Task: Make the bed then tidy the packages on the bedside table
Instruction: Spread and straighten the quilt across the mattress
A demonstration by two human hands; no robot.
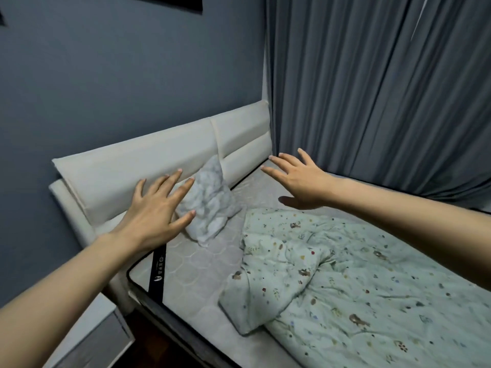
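A small white-grey marbled pillow (210, 200) leans against the cream padded headboard (148, 166) at the head of the bed. A pale green quilt (353, 282) with small animal prints lies rumpled over the right part of the grey quilted mattress (191, 277), its top edge folded back. My left hand (156, 211) hovers with fingers spread just left of the pillow, in front of the headboard. My right hand (297, 179) is stretched out with fingers apart above the bare mattress near the far corner, right of the pillow. Neither hand holds anything.
Grey curtains (372, 96) hang along the far side of the bed. A blue-grey wall (106, 75) stands behind the headboard. The corner of a white and grey bedside table (101, 338) shows at the lower left, beside dark wooden floor; no packages are in view.
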